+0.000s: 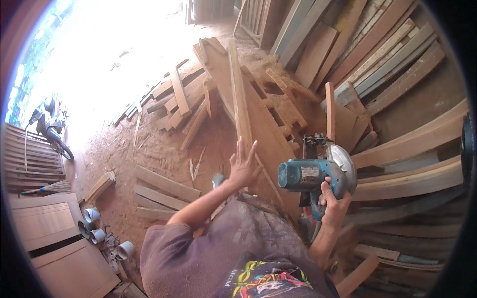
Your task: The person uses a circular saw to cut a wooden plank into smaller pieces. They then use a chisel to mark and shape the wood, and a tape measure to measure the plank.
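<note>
Above dusty ground [112, 151], a plank [237, 92] points lengthwise forward, left hand [243, 168] splayed, right hand [335, 204] gripping saw [310, 174].

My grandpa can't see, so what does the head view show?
A person holds a teal, silver-guarded circular saw in the right grip; the left grip spreads open near a long, pale wooden strip. Brown wooden boards lie on reddish ground.

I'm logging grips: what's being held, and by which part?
The right hand holds the circular saw by its teal handle; the left hand grips nothing.
</note>
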A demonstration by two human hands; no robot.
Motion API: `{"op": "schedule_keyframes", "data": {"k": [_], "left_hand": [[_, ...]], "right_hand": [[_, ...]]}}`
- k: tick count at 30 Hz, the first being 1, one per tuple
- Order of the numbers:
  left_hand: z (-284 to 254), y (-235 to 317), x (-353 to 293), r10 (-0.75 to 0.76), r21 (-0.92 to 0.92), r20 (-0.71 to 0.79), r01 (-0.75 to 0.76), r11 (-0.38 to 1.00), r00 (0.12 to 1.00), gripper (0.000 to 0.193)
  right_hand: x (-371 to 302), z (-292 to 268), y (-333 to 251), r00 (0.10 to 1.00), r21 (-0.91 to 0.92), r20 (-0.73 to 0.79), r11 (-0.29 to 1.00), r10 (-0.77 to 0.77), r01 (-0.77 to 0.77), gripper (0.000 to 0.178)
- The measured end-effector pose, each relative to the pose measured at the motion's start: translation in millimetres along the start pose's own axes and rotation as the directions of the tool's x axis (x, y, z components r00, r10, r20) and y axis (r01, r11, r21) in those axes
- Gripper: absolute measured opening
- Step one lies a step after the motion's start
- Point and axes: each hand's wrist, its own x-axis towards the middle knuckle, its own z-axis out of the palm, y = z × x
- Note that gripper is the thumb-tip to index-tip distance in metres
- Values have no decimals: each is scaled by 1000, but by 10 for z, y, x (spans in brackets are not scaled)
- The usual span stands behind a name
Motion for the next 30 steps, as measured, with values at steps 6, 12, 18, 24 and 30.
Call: {"op": "schedule_keyframes", "data": {"k": [6,12,18,24,30], "left_hand": [[-767,-580,15,423,244,400,-539,806,813,106],[-868,-301,354,496,448,499,-701,554,711,99],[-547,-254,757,665,175,590,-876,449,458,63],[299,309,351,803,-60,481,-901,431,352,59],[379,433,511,752,-51,483,-843,535,448,65]], "right_hand": [[-74,-335,105,1000,52,-3,999,-8,8,20],[-131,-485,52,998,26,-53,1000,-15,17,19],[-217,-533,46,997,15,-80,1000,10,-9,20],[-242,-497,17,997,24,-80,1000,-5,7,22],[-260,-484,-20,996,-7,-89,1000,-4,4,22]]}}
